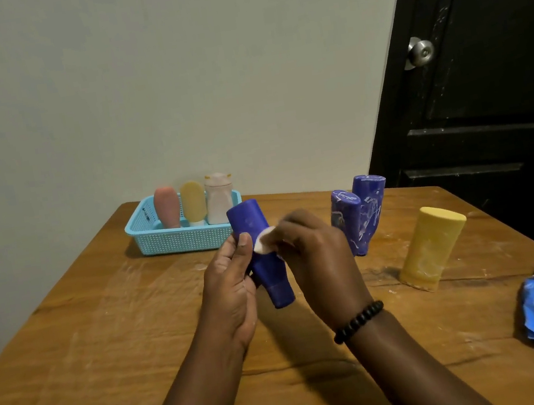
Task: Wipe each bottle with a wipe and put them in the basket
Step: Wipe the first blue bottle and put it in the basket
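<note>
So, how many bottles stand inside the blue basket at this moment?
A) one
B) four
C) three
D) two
C: the blue basket holds a pink bottle, a yellow bottle and a white bottle, all upright.

Two bare forearms could be seen coming up from the bottom edge, no sleeves anywhere on them as far as the shot went. No gloves were worn on the left hand [228, 289] or the right hand [319, 260], and no rings or watch could be picked out. The only thing worn was a bracelet [358, 322] on the right wrist: a single strand of round black beads, smallish and all about the same size, with a dull sheen. It was wrapped snugly round the wrist just below the hand. The nails were kept short, and no polish could be made out on the left thumb.
</note>
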A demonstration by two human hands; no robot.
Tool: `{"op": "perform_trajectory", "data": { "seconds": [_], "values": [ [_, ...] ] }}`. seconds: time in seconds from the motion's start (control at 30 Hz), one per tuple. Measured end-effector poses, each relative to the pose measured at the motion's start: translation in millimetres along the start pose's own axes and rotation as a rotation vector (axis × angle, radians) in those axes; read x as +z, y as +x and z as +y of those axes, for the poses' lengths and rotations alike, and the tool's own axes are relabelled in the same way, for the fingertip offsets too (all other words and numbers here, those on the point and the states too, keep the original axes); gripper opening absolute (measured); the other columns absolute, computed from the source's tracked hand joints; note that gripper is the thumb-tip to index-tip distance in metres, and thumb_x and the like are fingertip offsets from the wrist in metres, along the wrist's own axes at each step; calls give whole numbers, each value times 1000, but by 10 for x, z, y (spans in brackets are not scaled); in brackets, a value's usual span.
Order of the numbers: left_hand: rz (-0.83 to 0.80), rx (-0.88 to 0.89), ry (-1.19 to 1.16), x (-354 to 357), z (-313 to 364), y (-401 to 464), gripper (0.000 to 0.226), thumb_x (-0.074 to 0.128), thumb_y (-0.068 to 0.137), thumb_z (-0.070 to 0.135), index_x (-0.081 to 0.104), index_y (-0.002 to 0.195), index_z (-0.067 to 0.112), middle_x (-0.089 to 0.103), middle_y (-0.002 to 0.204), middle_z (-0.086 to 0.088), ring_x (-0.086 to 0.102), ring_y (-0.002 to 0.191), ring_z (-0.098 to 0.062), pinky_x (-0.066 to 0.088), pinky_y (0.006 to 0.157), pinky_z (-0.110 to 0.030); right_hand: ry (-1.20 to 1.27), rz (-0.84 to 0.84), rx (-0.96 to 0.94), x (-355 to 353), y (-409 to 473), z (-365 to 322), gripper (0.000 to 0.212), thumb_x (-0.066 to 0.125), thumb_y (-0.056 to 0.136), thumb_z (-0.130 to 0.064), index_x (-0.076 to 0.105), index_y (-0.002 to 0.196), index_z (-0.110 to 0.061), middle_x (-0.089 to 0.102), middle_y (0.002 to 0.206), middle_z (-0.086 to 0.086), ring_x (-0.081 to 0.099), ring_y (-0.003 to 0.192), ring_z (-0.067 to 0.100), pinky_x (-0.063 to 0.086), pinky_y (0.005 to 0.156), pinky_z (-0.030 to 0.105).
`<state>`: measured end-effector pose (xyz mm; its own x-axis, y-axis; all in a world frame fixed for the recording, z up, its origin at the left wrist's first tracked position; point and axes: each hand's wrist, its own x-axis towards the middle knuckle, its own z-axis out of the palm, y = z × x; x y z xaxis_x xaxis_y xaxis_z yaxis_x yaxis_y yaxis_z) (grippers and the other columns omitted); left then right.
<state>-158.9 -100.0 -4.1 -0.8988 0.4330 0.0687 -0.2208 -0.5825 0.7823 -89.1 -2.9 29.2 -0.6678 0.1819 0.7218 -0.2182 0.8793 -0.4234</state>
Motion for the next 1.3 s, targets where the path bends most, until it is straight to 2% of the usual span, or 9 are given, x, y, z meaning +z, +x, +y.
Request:
{"op": "perform_trajectory", "data": {
  "seconds": [0.17,0.23,0.4,0.53,0.67,0.8,1.03,1.17,1.3],
  "values": [
    [53,-5,-6,-1,20,14,28,55,98,18,57,126,13,64,127,-21,62,120,-34,52,95,-46,39,-33,49,79,-541,100,9,69,82,-12,73,89,-16,65,96,-7,59,85,0,46,73,8],
    [25,-7,-5,21,26,2,30,55,98,17,55,127,13,64,127,-21,61,120,-34,52,96,-47,34,10,69,73,-564,127,17,72,80,-3,72,90,-16,65,96,-6,59,86,1,48,73,10],
    [-134,-1,181,74,-13,-83,37,56,96,20,52,133,19,74,111,-7,71,101,-17,56,83,-35,-46,145,8,-12,-155,53,13,57,84,-18,68,88,-12,62,96,-1,59,86,11,54,68,27],
    [-163,8,178,93,3,-83,34,53,98,20,53,133,21,74,112,-4,68,109,-19,56,88,-38,7,161,97,-22,158,70,8,61,89,-7,66,83,-10,55,89,-11,54,81,5,49,69,16],
    [-193,9,35,103,32,-86,30,47,101,19,53,131,20,70,122,-8,65,116,-21,57,89,-39,-32,205,22,-31,181,68,11,68,85,-1,69,89,-12,63,96,0,57,85,7,51,71,17],
    [-219,-53,-85,95,32,-94,36,48,98,17,53,134,17,68,126,-12,66,114,-22,58,90,-39,37,183,40,-63,74,50,11,70,84,-4,71,90,-13,64,98,-1,57,87,3,50,76,16],
    [-164,-55,-52,53,26,-59,29,52,93,20,59,122,17,72,115,-13,68,111,-26,56,90,-42,12,26,19,-258,-356,70,16,69,82,-5,71,93,-17,63,102,-9,58,94,-1,46,79,8],
    [-137,-30,44,70,5,-67,26,54,92,22,62,116,18,73,111,-11,66,111,-27,51,96,-47,-35,94,24,-210,-574,109,21,75,76,4,72,90,-13,66,99,-2,63,92,10,44,79,8],
    [-166,-37,137,58,-38,-92,39,57,87,32,62,123,16,70,116,-15,66,108,-25,55,87,-39,-21,109,6,-195,-454,11,12,69,80,-7,71,90,-13,66,98,-3,61,91,8,48,76,14]
  ]
}}
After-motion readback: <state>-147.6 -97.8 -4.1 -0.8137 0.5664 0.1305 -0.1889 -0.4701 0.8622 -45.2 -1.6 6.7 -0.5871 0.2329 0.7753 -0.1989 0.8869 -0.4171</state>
